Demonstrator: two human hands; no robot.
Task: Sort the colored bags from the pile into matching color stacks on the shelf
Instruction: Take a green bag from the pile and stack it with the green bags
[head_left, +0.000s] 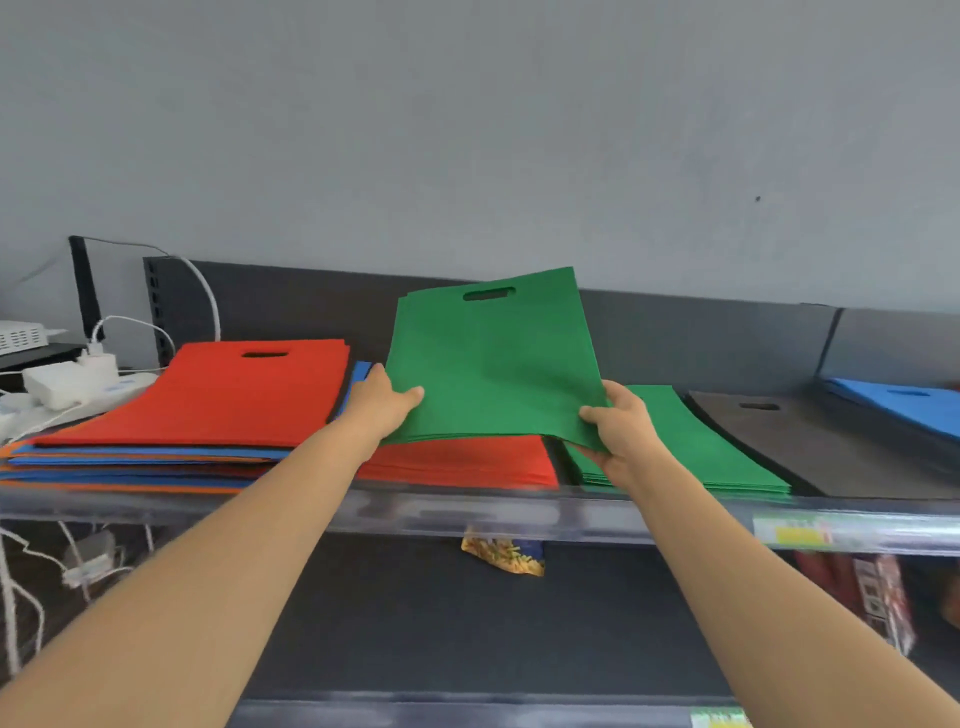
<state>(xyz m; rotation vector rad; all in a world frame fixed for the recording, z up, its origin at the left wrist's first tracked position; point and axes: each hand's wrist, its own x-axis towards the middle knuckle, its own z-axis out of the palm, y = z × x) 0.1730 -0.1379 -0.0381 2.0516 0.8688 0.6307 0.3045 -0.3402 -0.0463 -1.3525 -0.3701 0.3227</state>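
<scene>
At the far left, white chargers and a power strip (67, 382) sit with cables trailing, just beside the mixed pile (208, 405) of red, blue and orange bags, whose near edge reaches the shelf's clear front rail (467, 512). The pile's right edge meets the left hand (382, 402), whose thumb lies on top of the left edge of the green bags (493, 364) while its fingers go underneath, out of sight, gripping the bundle. The bundle, seemingly several bags by its layered lower edge, is held tilted, handle cut-out toward the dark back panel (291, 306), its rear edge raised above that panel's top and its near edge hovering over the red stack (457, 460). The right hand (621, 426) pinches the bundle's lower right corner, thumb above and fingers curled below. Under that hand begins the green stack (727, 457), lying flat just beside the red stack with only a thin dark gap between. Its right edge runs along a dark stack (789, 441), black or dark grey. Further right, past a divider, lies a blue stack (904, 405). Above all the stacks the grey wall leaves free height. A snack packet (504, 556) hangs below the rail.
</scene>
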